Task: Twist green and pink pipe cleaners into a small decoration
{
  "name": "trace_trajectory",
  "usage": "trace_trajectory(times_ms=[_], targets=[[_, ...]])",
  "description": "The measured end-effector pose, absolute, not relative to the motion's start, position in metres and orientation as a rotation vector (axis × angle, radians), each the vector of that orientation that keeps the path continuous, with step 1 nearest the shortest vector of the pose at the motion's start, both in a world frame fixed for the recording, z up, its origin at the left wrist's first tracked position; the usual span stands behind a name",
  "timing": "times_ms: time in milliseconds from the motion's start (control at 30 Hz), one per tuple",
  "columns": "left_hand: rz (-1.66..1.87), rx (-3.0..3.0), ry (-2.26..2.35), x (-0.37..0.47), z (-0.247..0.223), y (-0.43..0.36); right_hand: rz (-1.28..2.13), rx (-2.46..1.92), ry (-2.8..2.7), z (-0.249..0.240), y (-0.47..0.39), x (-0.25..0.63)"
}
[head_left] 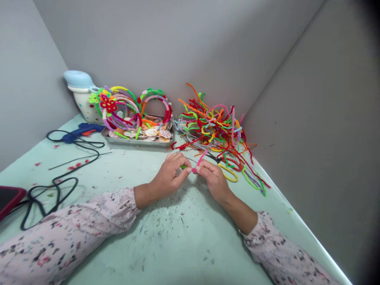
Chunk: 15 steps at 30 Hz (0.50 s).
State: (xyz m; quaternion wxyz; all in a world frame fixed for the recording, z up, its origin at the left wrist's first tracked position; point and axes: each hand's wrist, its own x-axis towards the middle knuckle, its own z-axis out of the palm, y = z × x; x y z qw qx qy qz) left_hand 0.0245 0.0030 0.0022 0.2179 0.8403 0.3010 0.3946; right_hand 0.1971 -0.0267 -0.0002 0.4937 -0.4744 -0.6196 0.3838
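Note:
Near the middle of the table, my left hand [170, 174] and my right hand [214, 180] meet fingertip to fingertip. Both pinch a pink pipe cleaner [202, 157], whose free end sticks up above my right fingers. A bit of green pipe cleaner [183, 167] shows at my left fingertips, and a thin grey wire-like strand curves behind them. How the pink and green pieces join is hidden by my fingers. Just beyond my right hand lie scissors with yellow-rimmed handles [228, 173] and a tangled heap of coloured pipe cleaners [212, 122].
Behind my left hand stands a metal tray [139, 143] holding shells [151, 132] and pipe-cleaner rings [156, 99]. Further left are a blue glue gun [77, 132], its black cord [56, 186], a white container with blue lid [84, 99] and a red-edged device [12, 198]. Grey walls border the table.

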Motion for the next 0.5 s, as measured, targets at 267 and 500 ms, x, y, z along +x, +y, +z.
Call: trace_trajectory(times_ms=[267,500], targets=[[1.089,2.332,0.822,0.0243,0.0012,0.0043,0.965,-1.161,-1.521,-0.0027,-0.024,0.1987],[1.169,2.228,0.902,0.0246,0.0029,0.0033,0.55,-1.161,-1.608,-0.0059,-0.0273,0.1957]])
